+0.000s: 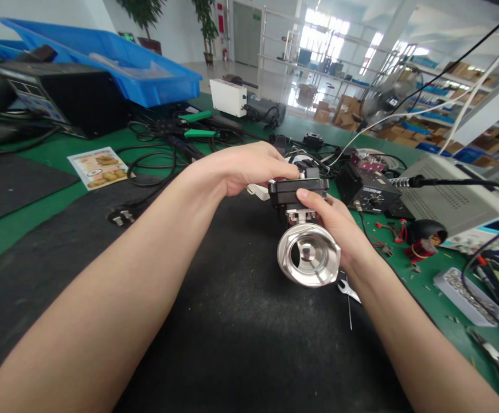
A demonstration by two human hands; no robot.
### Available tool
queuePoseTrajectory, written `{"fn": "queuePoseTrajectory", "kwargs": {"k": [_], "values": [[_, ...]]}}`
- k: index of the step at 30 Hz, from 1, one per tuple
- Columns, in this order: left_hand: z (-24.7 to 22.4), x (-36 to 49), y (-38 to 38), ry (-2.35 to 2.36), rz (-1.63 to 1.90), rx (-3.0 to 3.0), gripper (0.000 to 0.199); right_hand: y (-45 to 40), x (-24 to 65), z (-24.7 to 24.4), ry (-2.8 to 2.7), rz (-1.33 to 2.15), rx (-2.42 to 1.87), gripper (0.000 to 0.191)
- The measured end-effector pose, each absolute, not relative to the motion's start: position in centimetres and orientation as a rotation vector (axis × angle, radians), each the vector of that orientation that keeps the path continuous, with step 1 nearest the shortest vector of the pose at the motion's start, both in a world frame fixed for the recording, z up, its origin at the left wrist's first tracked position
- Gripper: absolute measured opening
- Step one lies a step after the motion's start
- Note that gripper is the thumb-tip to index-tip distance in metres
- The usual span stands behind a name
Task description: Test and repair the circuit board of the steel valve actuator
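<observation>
A motorized ball valve stands near the middle of the view, with a shiny steel valve body (308, 255) below and a black actuator housing (286, 195) above. The wide threaded port faces me. My right hand (338, 221) is closed around the housing's right side, its thumb on the front face. From the left, my left hand (258, 166) reaches over the housing's top, fingers bent down and together beside a small dark part (312, 172). Its fingertips are partly hidden, so what they pinch cannot be made out. A wrench (347, 288) lies under my right wrist.
The black mat (232, 355) covers the bench's front. A black power plug (121, 215) and a picture card (100, 167) lie left. At right are a soldering station (367, 192), a box of small parts (468, 297) and pliers (492, 353). A blue bin (163, 89) stands at back left.
</observation>
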State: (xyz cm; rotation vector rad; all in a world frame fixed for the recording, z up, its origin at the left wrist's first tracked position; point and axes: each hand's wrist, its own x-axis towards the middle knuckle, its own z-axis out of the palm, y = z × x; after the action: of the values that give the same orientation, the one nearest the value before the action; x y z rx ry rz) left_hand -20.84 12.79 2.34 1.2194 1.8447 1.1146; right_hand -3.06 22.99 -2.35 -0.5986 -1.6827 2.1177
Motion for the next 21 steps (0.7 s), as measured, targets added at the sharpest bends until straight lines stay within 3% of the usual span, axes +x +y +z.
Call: {"fn": "queuePoseTrajectory", "kwargs": {"k": [21], "values": [[2.52, -20.75, 12.60, 1.849, 1.104, 1.221, 0.026, 22.67, -3.00, -2.24, -1.692, 2.121, -0.554, 0.041]]}}
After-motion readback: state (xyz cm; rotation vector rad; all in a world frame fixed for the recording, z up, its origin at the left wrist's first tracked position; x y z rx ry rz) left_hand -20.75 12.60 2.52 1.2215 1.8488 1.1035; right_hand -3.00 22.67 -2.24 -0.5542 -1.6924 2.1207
